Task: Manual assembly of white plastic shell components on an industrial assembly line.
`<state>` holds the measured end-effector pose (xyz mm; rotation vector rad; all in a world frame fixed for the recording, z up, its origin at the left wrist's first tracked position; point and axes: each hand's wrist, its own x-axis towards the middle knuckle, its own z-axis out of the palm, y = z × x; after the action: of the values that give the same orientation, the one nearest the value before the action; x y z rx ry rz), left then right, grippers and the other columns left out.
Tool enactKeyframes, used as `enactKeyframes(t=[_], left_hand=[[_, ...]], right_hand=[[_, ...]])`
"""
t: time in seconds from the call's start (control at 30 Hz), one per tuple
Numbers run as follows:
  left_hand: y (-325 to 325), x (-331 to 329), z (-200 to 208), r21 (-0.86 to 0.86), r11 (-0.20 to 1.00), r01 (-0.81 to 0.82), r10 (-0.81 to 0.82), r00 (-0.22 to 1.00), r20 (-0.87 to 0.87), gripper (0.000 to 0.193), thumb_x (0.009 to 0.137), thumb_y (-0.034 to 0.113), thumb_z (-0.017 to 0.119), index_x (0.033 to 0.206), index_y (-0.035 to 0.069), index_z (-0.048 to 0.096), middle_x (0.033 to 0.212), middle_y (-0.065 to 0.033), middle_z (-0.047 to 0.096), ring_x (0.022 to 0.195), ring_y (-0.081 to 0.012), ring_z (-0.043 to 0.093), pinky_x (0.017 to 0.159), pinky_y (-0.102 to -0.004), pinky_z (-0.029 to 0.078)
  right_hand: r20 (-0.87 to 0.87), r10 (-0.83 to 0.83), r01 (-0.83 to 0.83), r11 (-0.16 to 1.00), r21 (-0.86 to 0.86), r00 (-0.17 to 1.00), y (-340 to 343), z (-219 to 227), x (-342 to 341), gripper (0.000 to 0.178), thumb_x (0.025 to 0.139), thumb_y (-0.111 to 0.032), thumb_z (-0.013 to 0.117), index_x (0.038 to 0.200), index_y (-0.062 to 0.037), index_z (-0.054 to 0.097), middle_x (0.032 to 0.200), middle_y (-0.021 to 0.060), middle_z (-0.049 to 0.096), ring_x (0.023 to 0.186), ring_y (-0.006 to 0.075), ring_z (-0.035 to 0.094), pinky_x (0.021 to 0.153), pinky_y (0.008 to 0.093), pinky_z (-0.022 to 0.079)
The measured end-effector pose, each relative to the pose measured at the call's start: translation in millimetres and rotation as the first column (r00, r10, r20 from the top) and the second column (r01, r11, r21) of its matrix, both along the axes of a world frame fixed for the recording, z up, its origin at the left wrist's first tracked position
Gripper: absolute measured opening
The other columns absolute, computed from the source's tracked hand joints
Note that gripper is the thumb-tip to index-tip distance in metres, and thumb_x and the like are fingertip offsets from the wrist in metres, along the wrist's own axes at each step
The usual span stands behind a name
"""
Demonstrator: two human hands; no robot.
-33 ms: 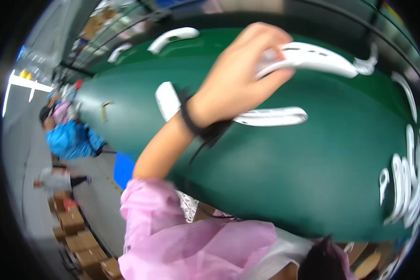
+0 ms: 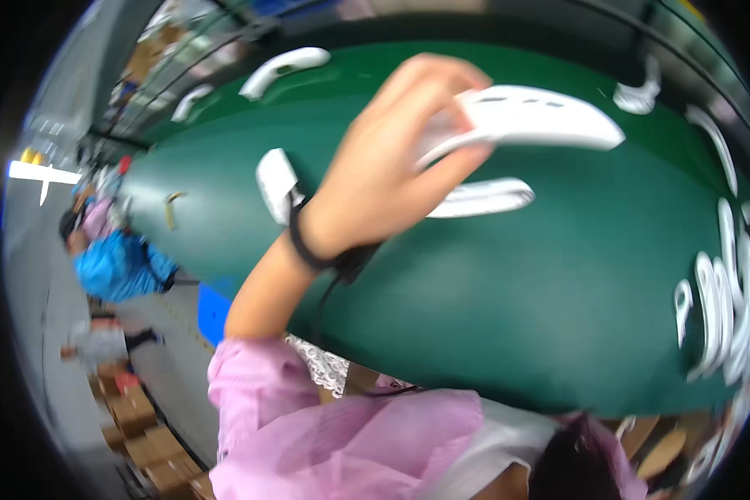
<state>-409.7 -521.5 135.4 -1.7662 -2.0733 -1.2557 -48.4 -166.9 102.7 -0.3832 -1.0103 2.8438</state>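
My left hand (image 2: 408, 158) reaches in from the lower left, a black band with a cord round its wrist. Its thumb and fingers are closed on one end of a curved white plastic part (image 2: 542, 118) with dark slots along its upper edge. The part is held above the green tabletop (image 2: 508, 308). Partly behind my hand lies a long white part with a rounded end (image 2: 496, 197), and left of my wrist lies a shorter white piece (image 2: 277, 185). My right hand is out of the picture.
Curved white parts (image 2: 285, 68) lie along the far edge, with a hooked whitish piece (image 2: 639, 93) at the far right. Several long white parts (image 2: 712, 312) are grouped at the right end. Left are a blue bin (image 2: 213, 313), cardboard boxes (image 2: 133, 410) and a person in blue (image 2: 121, 262).
My left hand and the white part have shifted left and slightly down. A gap now shows between the part's tip and the hooked piece. The whole view has shifted slightly too.
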Motion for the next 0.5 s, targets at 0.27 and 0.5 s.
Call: enactKeyframes(t=[0.27,0.5], left_hand=[[-100,69,-52,-0.334,0.942,-0.044,0.074,0.994,0.077,0.028,0.069,-0.003,0.077,0.088,0.008,0.060,0.126,-0.0187,0.059,0.106,-0.0363,0.062,0.084,-0.0399,0.052],[-111,77,-47,-0.573,0.814,0.097,-0.028,0.991,0.128,0.052,0.068,0.010,0.085,0.112,0.009,0.058,0.135,-0.0216,0.053,0.113,-0.0404,0.060,0.091,-0.0441,0.052]], right_hand=[[0.274,-0.358,-0.056,0.515,0.855,0.893,-120,2,-88,0.053,0.081,-0.016,0.071,0.130,-0.0021,0.054,0.109,0.0071,0.063,0.081,0.0137,0.059,0.068,0.0254,0.046],[0.353,-0.417,-0.453,-0.169,0.875,0.837,-136,12,-103,0.085,0.069,-0.029,0.089,0.140,-0.0090,0.048,0.135,0.0134,0.054,0.092,0.0313,0.067,0.079,0.0378,0.055]])
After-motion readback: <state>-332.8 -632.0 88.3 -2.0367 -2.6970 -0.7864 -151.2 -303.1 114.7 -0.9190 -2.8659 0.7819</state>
